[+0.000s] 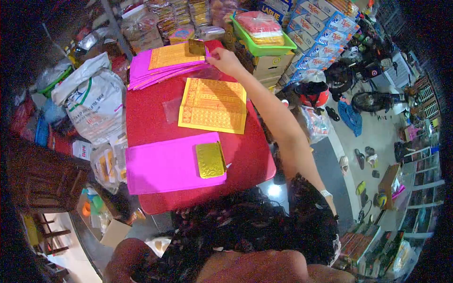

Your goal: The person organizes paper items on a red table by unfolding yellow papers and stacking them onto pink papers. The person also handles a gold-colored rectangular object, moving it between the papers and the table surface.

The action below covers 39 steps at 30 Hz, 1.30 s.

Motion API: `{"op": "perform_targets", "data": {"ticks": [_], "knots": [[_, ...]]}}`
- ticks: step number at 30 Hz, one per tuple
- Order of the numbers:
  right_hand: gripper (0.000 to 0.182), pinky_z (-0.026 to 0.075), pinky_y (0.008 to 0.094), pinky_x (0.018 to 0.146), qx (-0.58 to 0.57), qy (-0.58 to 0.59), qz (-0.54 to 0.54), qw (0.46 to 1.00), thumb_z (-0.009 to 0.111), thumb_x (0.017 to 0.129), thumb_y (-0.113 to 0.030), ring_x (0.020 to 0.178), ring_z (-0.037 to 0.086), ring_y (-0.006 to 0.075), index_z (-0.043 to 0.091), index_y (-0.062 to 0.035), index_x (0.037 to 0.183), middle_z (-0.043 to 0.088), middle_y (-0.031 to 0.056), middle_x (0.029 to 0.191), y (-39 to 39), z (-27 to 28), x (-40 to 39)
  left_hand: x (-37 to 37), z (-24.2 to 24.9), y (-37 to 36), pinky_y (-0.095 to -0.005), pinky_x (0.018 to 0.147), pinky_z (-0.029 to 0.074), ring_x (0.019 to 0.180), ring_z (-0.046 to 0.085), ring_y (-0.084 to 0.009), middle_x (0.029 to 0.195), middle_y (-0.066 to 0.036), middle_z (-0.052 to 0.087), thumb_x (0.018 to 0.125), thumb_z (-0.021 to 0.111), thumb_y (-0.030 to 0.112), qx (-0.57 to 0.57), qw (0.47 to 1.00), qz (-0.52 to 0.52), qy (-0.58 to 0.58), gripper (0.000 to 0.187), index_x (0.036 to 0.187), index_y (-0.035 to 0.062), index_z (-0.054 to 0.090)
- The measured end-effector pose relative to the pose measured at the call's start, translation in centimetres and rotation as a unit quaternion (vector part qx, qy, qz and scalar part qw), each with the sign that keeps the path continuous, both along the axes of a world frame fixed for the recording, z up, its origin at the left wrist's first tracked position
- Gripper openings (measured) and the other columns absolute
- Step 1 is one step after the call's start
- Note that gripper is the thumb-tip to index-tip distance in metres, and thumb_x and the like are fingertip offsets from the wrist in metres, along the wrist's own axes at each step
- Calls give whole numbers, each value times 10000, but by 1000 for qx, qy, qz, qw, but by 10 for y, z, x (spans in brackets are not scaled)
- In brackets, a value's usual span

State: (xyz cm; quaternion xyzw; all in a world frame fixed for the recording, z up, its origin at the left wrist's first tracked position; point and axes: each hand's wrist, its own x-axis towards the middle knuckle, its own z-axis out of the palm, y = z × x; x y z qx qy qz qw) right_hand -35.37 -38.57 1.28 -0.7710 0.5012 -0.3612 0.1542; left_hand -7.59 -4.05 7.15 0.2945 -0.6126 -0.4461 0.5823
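Note:
My right hand (225,61) reaches to the far end of the red table (155,111). Its fingers pinch the right corner of a stack of pink paper sheets (139,70). On that stack rest an orange printed sheet (170,55) and a gold foil piece (197,48), close to my fingers. Mid-table lies a yellow-orange printed sheet (213,106), with a clear plastic piece (173,111) beside it. Nearer me is a flat pink sheet (163,162) bearing a shiny gold foil rectangle (211,160). My left hand is out of view; only part of that arm shows at lower left.
A white plastic sack (96,101) stands left of the table. Behind it are wrapped packs (177,16) and a green basket (271,47) on a carton. Beer cartons (314,33) are stacked at right. Sandals (360,158) and an open cardboard box (390,186) lie on the floor.

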Motion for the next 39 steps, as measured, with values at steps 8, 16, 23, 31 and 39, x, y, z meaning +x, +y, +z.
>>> {"op": "perform_targets", "data": {"ticks": [8, 16, 23, 31, 39], "knots": [[660, 504, 476, 827, -43, 187, -105, 976, 604, 805, -547, 927, 636, 400, 574, 44, 1098, 662, 214, 962, -28, 22, 57, 17, -2, -8, -300, 615, 442, 666, 538, -174, 848, -63, 576, 896, 549, 182, 10, 997, 13, 70, 110, 900, 73, 563], [489, 555, 447, 734, -22, 66, -125, 990, 595, 825, -457, 856, 675, 361, 633, 0, 996, 671, 220, 941, -69, 22, 37, 29, -2, -18, -299, 571, 432, 623, 529, -172, 821, -57, 577, 902, 542, 201, 29, 992, -9, 125, 125, 871, 80, 550], [309, 536, 333, 562, 229, -329, 21, 916, 578, 903, -271, 720, 641, 200, 570, -35, 1103, 629, 104, 955, -70, 41, 33, 30, -1, -14, -298, 532, 423, 585, 520, -169, 797, -52, 578, 907, 536, 218, 32, 983, -14, 181, 145, 846, 86, 539], [395, 466, 301, 499, 189, -278, 45, 941, 740, 788, -377, 529, 528, 134, 644, -15, 915, 596, 29, 689, -73, 27, 37, 36, 6, -12, -298, 488, 414, 542, 511, -167, 770, -46, 579, 913, 529, 237, 37, 972, -31, 231, 172, 818, 93, 526], [261, 532, 358, 678, 121, -84, 15, 989, 745, 747, -325, 740, 644, 192, 706, -108, 886, 677, 74, 865, -93, 2, 39, 45, 0, -7, -297, 444, 404, 499, 502, -164, 743, -41, 580, 919, 522, 255, 44, 952, -30, 301, 202, 789, 100, 514]]}}
